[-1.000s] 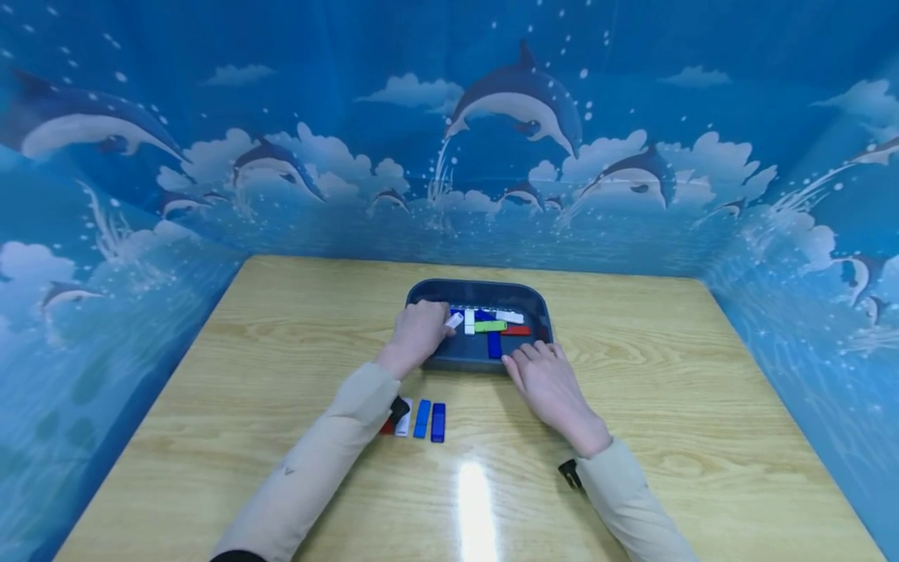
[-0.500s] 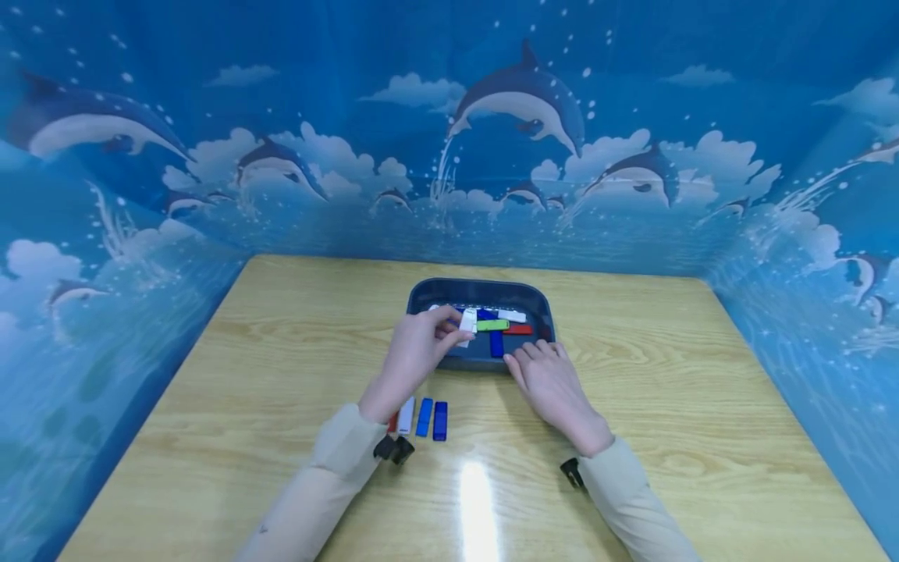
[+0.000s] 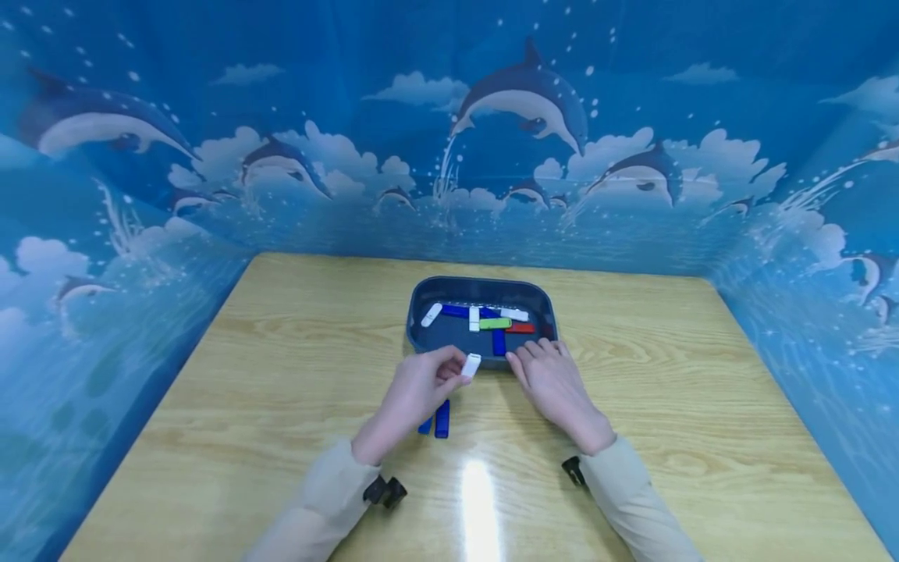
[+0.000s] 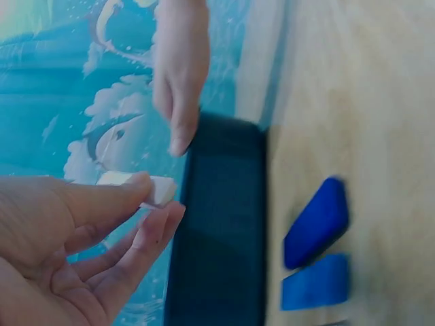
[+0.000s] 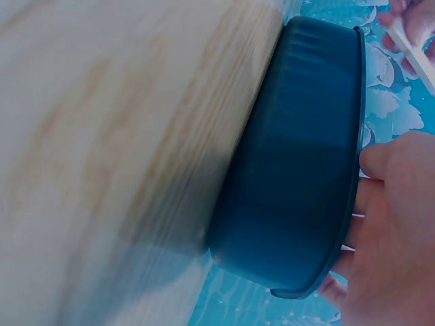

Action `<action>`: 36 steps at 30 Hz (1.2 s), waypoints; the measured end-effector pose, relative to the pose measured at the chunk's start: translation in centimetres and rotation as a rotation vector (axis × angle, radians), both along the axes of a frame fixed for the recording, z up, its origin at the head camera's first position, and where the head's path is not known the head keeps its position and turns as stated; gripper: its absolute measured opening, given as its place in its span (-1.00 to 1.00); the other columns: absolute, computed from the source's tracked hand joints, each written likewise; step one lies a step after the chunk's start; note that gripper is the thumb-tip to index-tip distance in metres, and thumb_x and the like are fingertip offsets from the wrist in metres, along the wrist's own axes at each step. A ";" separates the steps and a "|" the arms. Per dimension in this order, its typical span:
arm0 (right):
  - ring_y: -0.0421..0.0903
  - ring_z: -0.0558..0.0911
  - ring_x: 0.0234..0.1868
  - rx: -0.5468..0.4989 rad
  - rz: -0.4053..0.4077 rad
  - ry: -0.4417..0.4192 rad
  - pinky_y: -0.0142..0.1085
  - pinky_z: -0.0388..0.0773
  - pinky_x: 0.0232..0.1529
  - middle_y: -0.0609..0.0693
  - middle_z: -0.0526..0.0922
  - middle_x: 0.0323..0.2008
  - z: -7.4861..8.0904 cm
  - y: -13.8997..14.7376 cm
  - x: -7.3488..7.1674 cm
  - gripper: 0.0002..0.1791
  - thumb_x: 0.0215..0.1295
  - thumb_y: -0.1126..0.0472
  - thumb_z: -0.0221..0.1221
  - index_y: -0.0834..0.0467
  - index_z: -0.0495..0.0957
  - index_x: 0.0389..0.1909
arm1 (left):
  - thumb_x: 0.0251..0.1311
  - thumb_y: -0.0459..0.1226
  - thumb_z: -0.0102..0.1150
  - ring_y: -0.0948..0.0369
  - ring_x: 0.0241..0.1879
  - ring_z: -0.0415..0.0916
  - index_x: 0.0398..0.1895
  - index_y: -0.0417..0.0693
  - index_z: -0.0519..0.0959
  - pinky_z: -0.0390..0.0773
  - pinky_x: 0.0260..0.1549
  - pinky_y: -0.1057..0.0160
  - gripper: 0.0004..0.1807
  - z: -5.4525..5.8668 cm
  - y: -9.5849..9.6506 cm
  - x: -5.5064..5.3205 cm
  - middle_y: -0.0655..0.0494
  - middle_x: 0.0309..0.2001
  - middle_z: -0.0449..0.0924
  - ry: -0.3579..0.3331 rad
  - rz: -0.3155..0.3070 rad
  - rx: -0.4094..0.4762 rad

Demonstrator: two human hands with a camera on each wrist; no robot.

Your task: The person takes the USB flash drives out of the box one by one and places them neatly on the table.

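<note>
The dark tub (image 3: 485, 289) contains white pieces (image 3: 431, 314), blue pieces (image 3: 454, 311), a green piece (image 3: 495, 323) and a red piece (image 3: 522, 329). At its near side, the left hand (image 3: 416, 384) pinches a white stick (image 3: 472, 364); the right hand (image 3: 555, 384) curls over its rim. Blue sticks (image 3: 442, 419) lie before it on the desk (image 3: 632, 343).

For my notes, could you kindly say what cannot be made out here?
Head: pale wooden table, partly hidden by the left hand.
Head: any markings on the held white rectangular plastic block, too small.
Left wrist: rounded navy plastic tray, inside hidden by its wall.
Right wrist: fingers of the right hand, partly hidden behind the tray.
</note>
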State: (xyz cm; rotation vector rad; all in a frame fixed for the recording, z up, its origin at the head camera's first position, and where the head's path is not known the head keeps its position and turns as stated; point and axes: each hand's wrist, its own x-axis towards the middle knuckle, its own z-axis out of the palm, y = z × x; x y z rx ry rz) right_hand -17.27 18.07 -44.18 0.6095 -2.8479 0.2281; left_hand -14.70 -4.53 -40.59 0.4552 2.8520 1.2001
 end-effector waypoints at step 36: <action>0.05 0.53 -0.18 -0.001 0.008 -0.006 0.05 0.41 0.14 0.05 0.70 -0.25 0.1 0.1 -0.1 -0.56 0.62 0.00 -0.06 0.18 0.68 -0.24 | 0.01 -0.18 0.57 0.19 -0.29 0.52 -0.02 -0.12 0.68 0.58 -0.36 0.28 -0.54 -3.7 1.4 2.1 0.02 -0.23 0.62 0.021 -0.081 -0.303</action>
